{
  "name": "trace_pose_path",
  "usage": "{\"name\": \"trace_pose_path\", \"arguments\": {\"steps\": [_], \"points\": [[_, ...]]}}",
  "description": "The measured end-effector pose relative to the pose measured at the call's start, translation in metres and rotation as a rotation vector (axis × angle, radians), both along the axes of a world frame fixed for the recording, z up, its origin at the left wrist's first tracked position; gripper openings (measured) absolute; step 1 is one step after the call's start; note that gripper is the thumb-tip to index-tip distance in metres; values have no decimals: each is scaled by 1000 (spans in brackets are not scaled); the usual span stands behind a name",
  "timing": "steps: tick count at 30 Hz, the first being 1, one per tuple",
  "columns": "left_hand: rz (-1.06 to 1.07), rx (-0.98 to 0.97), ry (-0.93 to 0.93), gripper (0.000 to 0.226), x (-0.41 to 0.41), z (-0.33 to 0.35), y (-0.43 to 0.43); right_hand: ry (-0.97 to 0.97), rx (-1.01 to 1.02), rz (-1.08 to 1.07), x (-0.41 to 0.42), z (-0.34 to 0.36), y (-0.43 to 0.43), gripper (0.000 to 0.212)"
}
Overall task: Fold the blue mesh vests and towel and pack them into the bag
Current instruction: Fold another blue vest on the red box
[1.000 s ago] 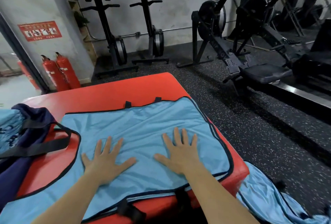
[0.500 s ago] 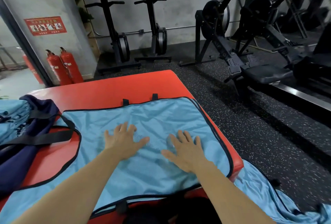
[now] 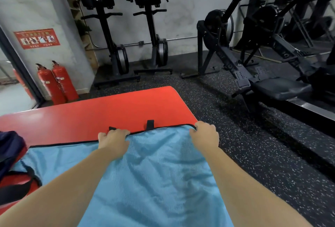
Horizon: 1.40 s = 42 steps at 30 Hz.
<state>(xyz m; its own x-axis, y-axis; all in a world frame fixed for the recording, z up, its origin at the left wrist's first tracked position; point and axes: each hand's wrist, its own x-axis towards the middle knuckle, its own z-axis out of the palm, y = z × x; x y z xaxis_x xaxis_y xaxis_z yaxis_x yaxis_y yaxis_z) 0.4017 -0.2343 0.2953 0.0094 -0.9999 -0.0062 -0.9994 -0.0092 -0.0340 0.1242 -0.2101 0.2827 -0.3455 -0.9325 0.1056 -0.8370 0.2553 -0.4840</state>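
A blue mesh vest (image 3: 155, 168) with black trim lies spread flat on the red padded platform (image 3: 101, 110). My left hand (image 3: 113, 140) grips the vest's far edge near a small black tab. My right hand (image 3: 205, 134) grips the vest's far right corner at the platform's edge. Both sets of fingers curl over the black hem. The dark navy bag (image 3: 10, 147) sits at the left edge, with its black strap (image 3: 18, 190) lying over the vest's left side.
Speckled black rubber floor (image 3: 253, 154) lies right of the platform. Two red fire extinguishers (image 3: 56, 83) stand by the wall at the back left. Upright rowing machines (image 3: 116, 32) and a lying rower (image 3: 253, 74) line the back and right.
Both hands left the middle of the vest, where they pressed it flat, and reached forward to its far edge, where their fingers closed on the hem. The camera tilted further forward.
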Motion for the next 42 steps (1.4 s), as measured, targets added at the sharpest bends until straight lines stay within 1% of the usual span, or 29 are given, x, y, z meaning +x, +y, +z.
{"name": "trace_pose_path", "arguments": {"steps": [3, 6, 8, 10, 13, 16, 18, 20, 21, 23, 25, 27, 28, 30, 31, 32, 34, 35, 36, 37, 38, 39, 41, 42], "points": [[-22, -88, 2, 29, 4, -6, -19, 9, 36, -29, -2, -9, -23, 20], [-59, -96, 15, 27, 9, -5, -27, 20, 49, -65, -2, -14, -33, 25], [-72, -67, 28, 24, 12, -3, -28, -1, 32, -81, -1, -16, -35, 24], [-83, -98, 52, 13, 13, -1, -27, -19, 1, -85, 1, -17, -33, 18], [-96, -188, 119, 16, 13, 2, -23, -29, -82, -86, 1, -15, -27, 10], [-120, -241, 218, 15, 7, 9, -25, -63, -160, -177, -11, -8, -21, 9], [-146, -233, 200, 14, -2, 12, -29, -4, -145, -222, -21, -8, -19, 10], [-149, -183, 131, 16, -13, 8, -33, 14, -93, -208, -27, -9, -19, 13], [-134, -151, 98, 16, -18, 3, -34, -19, -65, -177, -28, -11, -21, 18], [-100, -106, 84, 16, -22, -5, -35, -52, -30, -97, -26, -16, -22, 36], [-95, -100, 85, 16, -19, -7, -35, 76, -74, -62, -23, -18, -19, 46], [-131, -80, 58, 17, -11, -5, -33, 218, -171, -18, -16, -19, -9, 47], [-144, -59, 48, 17, -7, -4, -31, 263, -203, 38, -10, -19, -3, 47], [-133, -5, 49, 15, -1, 0, -26, 333, -172, 164, 4, -24, 8, 53], [-119, 7, 47, 15, 2, 0, -25, 355, -135, 209, 10, -28, 13, 60], [-106, -1, 38, 17, 4, 0, -25, 362, -107, 239, 16, -31, 17, 74], [-69, -62, 2, 19, 8, -1, -28, 373, 11, 317, 22, -37, 21, 112], [-58, -96, -21, 19, 8, -2, -29, 377, 101, 349, 21, -41, 19, 126], [-59, -115, -44, 19, 8, -3, -31, 373, 163, 366, 19, -43, 15, 133], [-66, -129, -71, 16, 7, -4, -34, 372, 180, 373, 18, -42, 9, 134], [-74, -148, -109, 14, 5, -6, -37, 363, 185, 373, 16, -39, 4, 131], [-83, -172, -154, 13, 3, -8, -39, 353, 189, 366, 15, -39, -3, 122], [-105, -220, -240, 14, 2, -16, -45, 344, 204, 351, 14, -37, -15, 94], [-109, -247, -264, 18, 3, -23, -48, 346, 213, 343, 14, -38, -19, 86]]}}
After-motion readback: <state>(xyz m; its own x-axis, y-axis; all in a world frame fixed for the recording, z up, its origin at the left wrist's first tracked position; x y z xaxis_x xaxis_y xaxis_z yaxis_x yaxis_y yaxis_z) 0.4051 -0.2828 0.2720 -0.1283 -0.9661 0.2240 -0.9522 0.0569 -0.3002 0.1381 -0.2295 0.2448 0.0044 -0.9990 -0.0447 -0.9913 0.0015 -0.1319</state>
